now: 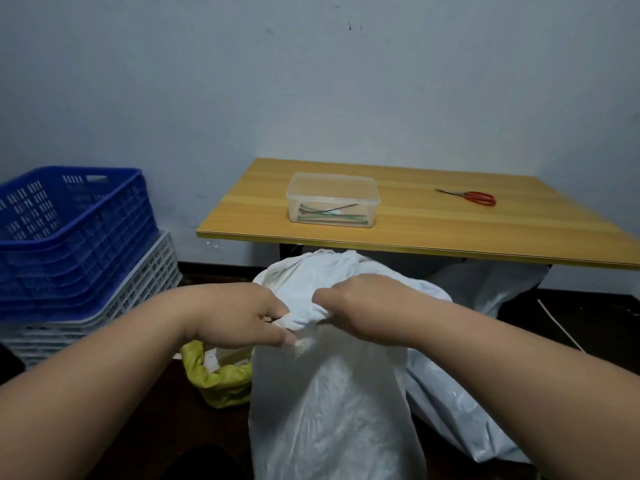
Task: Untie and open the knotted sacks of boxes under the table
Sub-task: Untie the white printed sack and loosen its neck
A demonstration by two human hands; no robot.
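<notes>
Both forearms reach in from the bottom corners toward a white sack (332, 393) that stands on the dark floor just in front of the counter (433, 223). At the sack's gathered neck sits the knot (301, 318), a twisted wad of white plastic, and both hands meet there. Left hand (239, 315) has its fingers curled round the left side of the knot, pinching the bunched plastic. Right hand (360, 304) grips the right side, its fingers tucked under the twist, so the fingertips themselves are hidden.

Beside this sack, to the right, a second pale sack (460, 420) slumps on the floor, and more white plastic shows in the shadow beneath the counter's edge. A yellow bag (218, 379), open at the top, lies on the floor just left of the white sack.

On the wooden counter rest a clear plastic box (332, 199) holding thin green sticks, and, well apart to the right, red-handled scissors (474, 196). Against the left wall a blue crate (69, 230) is stacked on white crates (138, 292).
</notes>
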